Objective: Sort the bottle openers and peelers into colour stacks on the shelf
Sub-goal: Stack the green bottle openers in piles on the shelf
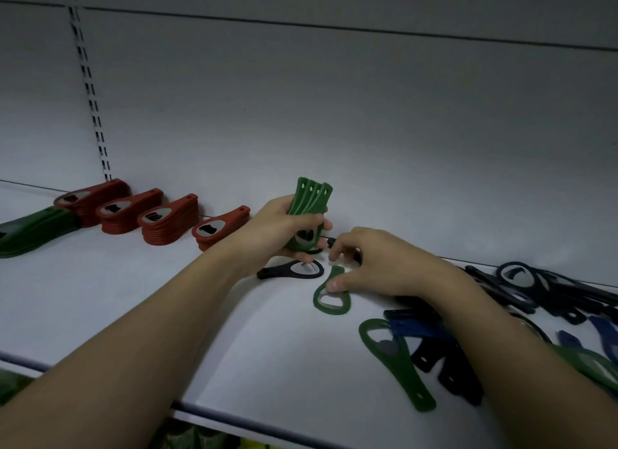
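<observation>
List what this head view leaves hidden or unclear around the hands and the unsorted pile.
- Dark pile: too dim to count or tell openers from peelers; right edge cuts it.
- Green stack, far left: cut by the frame edge.
- Black piece between the hands: mostly hidden by the right hand.

matt plastic openers w/ metal inserts, smooth shelf

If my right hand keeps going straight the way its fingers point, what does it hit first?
Probably the green bottle openers gripped upright in your left hand. Your right hand points left toward them, fingertips already close, though depth is hard to judge here.
</observation>
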